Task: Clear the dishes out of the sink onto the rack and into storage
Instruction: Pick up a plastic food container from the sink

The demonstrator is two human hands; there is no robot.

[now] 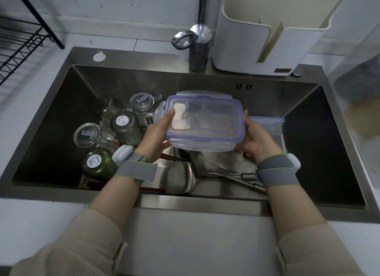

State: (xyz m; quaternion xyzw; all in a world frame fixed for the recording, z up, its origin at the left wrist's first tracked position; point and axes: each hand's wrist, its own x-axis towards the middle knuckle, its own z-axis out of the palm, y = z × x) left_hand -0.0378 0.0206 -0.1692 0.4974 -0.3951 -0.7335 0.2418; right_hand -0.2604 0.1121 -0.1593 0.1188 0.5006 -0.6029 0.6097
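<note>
- clear plastic container (202,123) with a blue-rimmed lid is held between both hands above the sink (298,203).
- left hand (157,134) clasps its left end, thumb on the lid; right hand (254,138) clasps the right end, where one latch flap sticks out.
- upturned glasses (126,127) lie left of the left hand, ladles (181,179) below both wrists.
- to do it well: keep it level, lift clear of the glasses, then swing towards the wire rack (18,47), far left.

The right part of the sink (320,152) is bare, so a hand fits there. The left part is packed with glasses (127,127). Spoons (205,172) lie in the middle. The tap (198,49) stands behind.
</note>
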